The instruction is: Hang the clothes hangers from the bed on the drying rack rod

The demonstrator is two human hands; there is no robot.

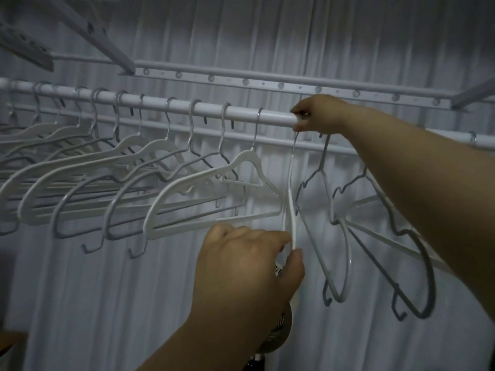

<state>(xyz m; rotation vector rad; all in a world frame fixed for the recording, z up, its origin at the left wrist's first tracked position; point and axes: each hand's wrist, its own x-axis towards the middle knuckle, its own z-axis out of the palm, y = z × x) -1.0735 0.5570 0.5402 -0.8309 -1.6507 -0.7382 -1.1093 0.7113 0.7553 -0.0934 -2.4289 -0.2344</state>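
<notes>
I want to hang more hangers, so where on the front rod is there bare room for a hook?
Bare rod shows between the hook of the last hung white hanger and the right hand. Toward the left end the hooks crowd together. Right of that hand the arm hides the rod.

A white round metal drying-rack rod [209, 109] carries a row of white plastic and grey wire clothes hangers [246, 156], hooked side by side.
</notes>
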